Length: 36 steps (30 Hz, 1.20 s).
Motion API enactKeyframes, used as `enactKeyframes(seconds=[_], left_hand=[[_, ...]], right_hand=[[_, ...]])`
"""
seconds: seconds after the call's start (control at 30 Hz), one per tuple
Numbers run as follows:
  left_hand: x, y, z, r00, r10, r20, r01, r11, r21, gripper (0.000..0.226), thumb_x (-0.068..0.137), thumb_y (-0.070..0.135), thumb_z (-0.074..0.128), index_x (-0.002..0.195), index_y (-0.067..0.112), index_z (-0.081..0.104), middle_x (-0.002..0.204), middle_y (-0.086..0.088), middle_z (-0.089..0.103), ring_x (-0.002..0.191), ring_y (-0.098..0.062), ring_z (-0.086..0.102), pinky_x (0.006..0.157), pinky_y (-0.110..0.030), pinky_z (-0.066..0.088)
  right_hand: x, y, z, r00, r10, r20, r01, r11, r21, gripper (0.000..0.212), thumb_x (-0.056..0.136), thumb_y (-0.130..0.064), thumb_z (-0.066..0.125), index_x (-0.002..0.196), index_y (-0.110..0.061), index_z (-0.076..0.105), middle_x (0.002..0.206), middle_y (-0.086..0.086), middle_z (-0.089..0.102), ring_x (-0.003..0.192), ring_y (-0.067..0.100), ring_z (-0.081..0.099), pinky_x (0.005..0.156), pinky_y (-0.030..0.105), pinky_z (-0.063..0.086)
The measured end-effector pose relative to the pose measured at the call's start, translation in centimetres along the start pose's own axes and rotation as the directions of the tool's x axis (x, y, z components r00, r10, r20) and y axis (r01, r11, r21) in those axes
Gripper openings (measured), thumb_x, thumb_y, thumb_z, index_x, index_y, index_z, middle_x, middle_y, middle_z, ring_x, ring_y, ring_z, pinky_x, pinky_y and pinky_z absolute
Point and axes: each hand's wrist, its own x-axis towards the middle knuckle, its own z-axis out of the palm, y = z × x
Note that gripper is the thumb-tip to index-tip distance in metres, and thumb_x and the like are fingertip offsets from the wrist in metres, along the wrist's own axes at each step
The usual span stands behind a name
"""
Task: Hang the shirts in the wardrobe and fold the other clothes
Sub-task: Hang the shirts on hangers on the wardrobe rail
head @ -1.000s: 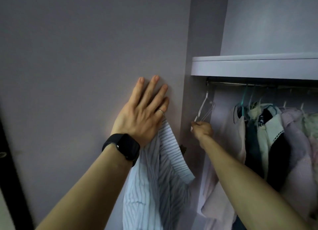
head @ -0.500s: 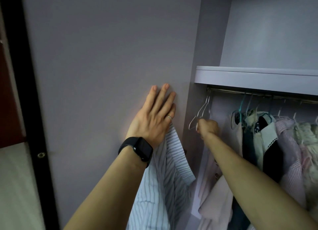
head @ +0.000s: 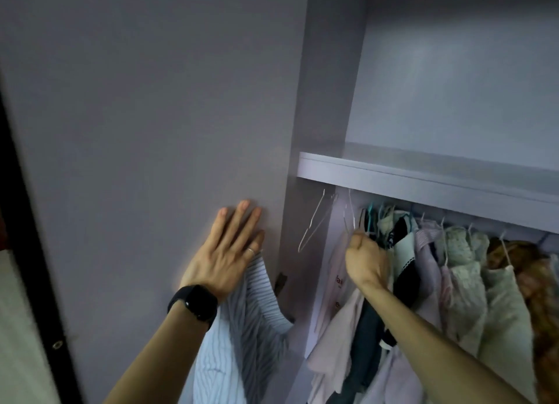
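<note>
Wire empty hanger point(head: 314, 222), centre frame, now hangs free. My right hand point(head: 366, 261) let it go and moved right, grip curled on what looks like a second thin wire hanger point(head: 351, 213). Left hand point(head: 227, 252), fingers flat, pins the blue-striped shirt point(head: 242, 328) to the lilac wardrobe panel point(head: 151, 131), lower centre. Shirt not yet hung.
</note>
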Motion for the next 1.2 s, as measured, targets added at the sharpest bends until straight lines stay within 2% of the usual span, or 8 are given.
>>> enactKeyframes(seconds=[0.1, 0.23, 0.37, 0.5, 0.6, 0.8, 0.93, 1.2], left_hand=[[0.2, -0.1, -1.7, 0.997, 0.061, 0.037, -0.056, 0.990, -0.128, 0.063, 0.090, 0.013, 0.021, 0.149, 0.016, 0.044, 0.159, -0.025, 0.024, 0.149, -0.044, -0.001, 0.117, -0.057, -0.019], [0.2, -0.2, -4.1, 0.952, 0.047, 0.304, -0.001, 0.989, -0.150, 0.062, 0.106, 0.023, 0.015, 0.152, 0.034, -0.024, 0.159, -0.010, -0.031, 0.137, -0.039, -0.042, 0.090, -0.058, -0.045], [0.0, -0.2, -6.5, 0.924, 0.043, 0.380, 0.086, 0.945, -0.316, 0.069, 0.089, 0.027, -0.015, 0.156, 0.043, -0.009, 0.168, 0.005, 0.001, 0.153, -0.028, -0.015, 0.098, -0.052, -0.043], [-1.4, 1.1, -9.7, 0.943, 0.179, 0.280, -0.002, 0.845, -0.534, 0.067, 0.100, 0.017, 0.021, 0.144, 0.037, -0.025, 0.153, 0.006, 0.042, 0.143, -0.022, 0.032, 0.121, -0.037, 0.005], [-1.9, 2.6, -11.2, 0.935, 0.312, 0.167, -0.166, 0.805, -0.569, 0.082, 0.098, 0.013, 0.036, 0.149, 0.027, -0.026, 0.135, -0.002, 0.059, 0.127, -0.027, 0.050, 0.113, -0.035, 0.024], [-3.8, 6.0, -10.8, 0.867, 0.444, 0.226, -0.140, 0.653, -0.745, 0.060, 0.095, 0.039, 0.022, 0.155, 0.034, 0.014, 0.141, -0.010, 0.056, 0.123, -0.038, 0.055, 0.104, -0.046, 0.044], [-4.7, 6.3, -10.9, 0.902, 0.395, 0.177, -0.158, 0.681, -0.715, 0.048, 0.099, 0.033, 0.032, 0.145, 0.025, 0.044, 0.149, -0.008, 0.046, 0.133, -0.037, 0.044, 0.106, -0.049, 0.042], [-5.2, 7.6, -12.2, 0.802, 0.513, -0.307, -0.592, 0.609, -0.528, 0.061, 0.057, 0.006, 0.091, 0.113, 0.015, 0.069, 0.100, -0.004, 0.072, 0.087, -0.025, 0.071, 0.067, -0.036, 0.061]], right_hand=[[-3.4, 1.8, -3.7, 0.998, 0.036, 0.042, -0.038, 0.998, 0.040, 0.053, 0.108, -0.034, 0.025, 0.093, -0.008, 0.069, 0.103, 0.023, 0.070, 0.097, 0.042, 0.063, 0.079, 0.038, 0.046], [-9.6, 2.6, -9.5, 0.979, 0.108, 0.172, -0.148, 0.960, 0.239, 0.050, 0.107, -0.035, 0.040, 0.059, -0.022, 0.050, 0.065, 0.005, 0.058, 0.078, 0.031, 0.060, 0.076, 0.040, 0.047], [-15.5, 4.2, -14.2, 0.938, 0.215, 0.273, -0.305, 0.885, 0.351, 0.048, 0.105, -0.032, 0.047, 0.093, 0.008, 0.070, 0.082, 0.026, 0.064, 0.087, 0.037, 0.063, 0.085, 0.044, 0.049], [-19.5, 5.4, -18.8, 0.883, 0.077, 0.463, -0.381, 0.694, 0.611, 0.048, 0.102, -0.053, 0.031, 0.089, -0.026, 0.069, 0.074, -0.009, 0.065, 0.074, 0.001, 0.055, 0.073, 0.011, 0.045], [-22.3, 6.8, -21.0, 0.936, -0.176, 0.304, -0.012, 0.849, 0.529, 0.038, 0.109, -0.023, 0.033, 0.102, -0.004, 0.065, 0.081, 0.003, 0.067, 0.078, 0.009, 0.052, 0.078, 0.014, 0.044], [-25.7, 8.4, -22.9, 0.963, -0.044, 0.266, -0.133, 0.779, 0.613, 0.047, 0.101, -0.028, 0.042, 0.054, -0.029, 0.047, 0.049, -0.013, 0.033, 0.044, 0.004, 0.032, 0.055, 0.029, 0.030], [-27.4, 10.7, -23.2, 0.949, -0.076, 0.305, -0.069, 0.897, 0.437, 0.047, 0.101, -0.048, 0.041, 0.070, -0.018, 0.061, 0.058, -0.005, 0.051, 0.056, 0.007, 0.048, 0.062, 0.024, 0.043], [-26.1, 8.9, -22.4, 0.800, 0.054, 0.598, -0.449, 0.716, 0.535, 0.029, 0.092, 0.005, 0.063, 0.110, -0.017, 0.066, 0.090, 0.001, 0.076, 0.080, 0.016, 0.071, 0.065, 0.022, 0.054]])
